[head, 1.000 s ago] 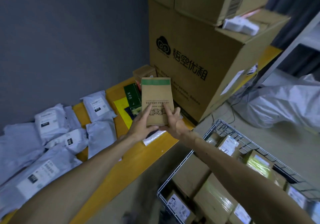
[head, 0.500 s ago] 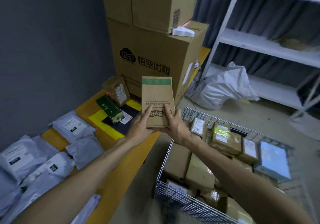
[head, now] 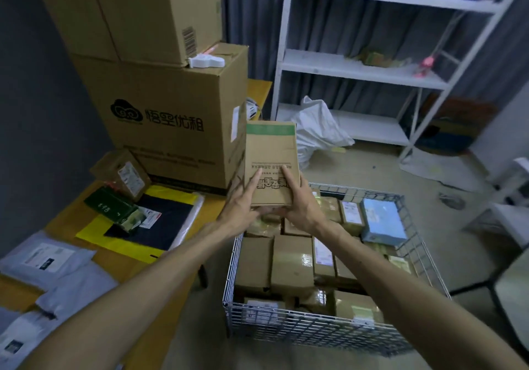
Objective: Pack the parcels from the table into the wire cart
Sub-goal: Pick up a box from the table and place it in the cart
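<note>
Okay, upper left: stacked cartons (head: pixel 160 129). The lower one prints a cloud logo and 悟空优租; the smaller lines beneath are too blurred to read. The upper one shows a barcode (head: pixel 189 40) and is cut off by the top edge. White shelf unit (head: pixel 360 72) is upper right, contents blurred. Wire cart (head: pixel 315 329) sits lower centre, packed with taped brown boxes (head: pixel 292 261); their labels are unreadable and your forearms hide some. A blue parcel (head: pixel 382 222) lies at its right side. Table (head: pixel 65 215) is at left, with grey mailers (head: pixel 48 261) lower left; white labels, text too small. Kraft parcel (head: pixel 270 158) is centre frame, upright, off the table, held in the air over the cart's far left corner. It has a green band across the top and bold characters upside down near the bottom, partly covered by your thumbs. Your left hand (head: pixel 239 212) and right hand (head: pixel 303 206) both grip its lower end, thumbs flat on the front, fingers curled underneath.
</note>
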Demonstrator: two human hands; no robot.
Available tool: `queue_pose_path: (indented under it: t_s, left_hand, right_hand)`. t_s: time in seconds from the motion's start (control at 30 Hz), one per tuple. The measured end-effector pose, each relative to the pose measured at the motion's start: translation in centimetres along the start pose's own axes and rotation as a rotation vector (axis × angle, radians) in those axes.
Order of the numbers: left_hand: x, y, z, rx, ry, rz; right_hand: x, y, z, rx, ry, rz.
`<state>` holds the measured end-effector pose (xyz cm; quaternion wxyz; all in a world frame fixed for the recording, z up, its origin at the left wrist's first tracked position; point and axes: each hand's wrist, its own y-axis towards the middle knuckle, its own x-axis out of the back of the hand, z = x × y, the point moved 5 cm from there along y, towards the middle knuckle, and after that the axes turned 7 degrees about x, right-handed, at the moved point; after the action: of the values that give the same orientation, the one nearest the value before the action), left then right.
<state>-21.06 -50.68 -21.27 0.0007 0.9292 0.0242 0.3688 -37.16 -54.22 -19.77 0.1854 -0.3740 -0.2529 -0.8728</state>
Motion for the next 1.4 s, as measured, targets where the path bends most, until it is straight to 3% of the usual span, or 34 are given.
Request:
queue_pose_path:
  t_s: [0.47, 0.7, 1.03, 1.4]
  left_hand:
    - [-15.6, 4.4, -9.8, 0.017, 0.100, 0.141]
    - [-19.9, 4.2, -9.1, 0.113, 0.162, 0.151]
    - [-20.7, 5.3, -3.2, 0.125, 0.227, 0.243]
    - [-18.8, 6.7, 10.5, 0.194, 0.184, 0.443]
  right_hand:
    - [9.1, -7.2, -15.1, -0.096, 0.133, -0.034]
    - [8.1, -8.8, -19.5, -0.156, 0.169, 0.064]
    - [2.2, -8.2, -21.4, -0.266, 0.192, 0.189]
    - [-10.8, -5.0, -20.6, -0.454, 0.165, 0.348]
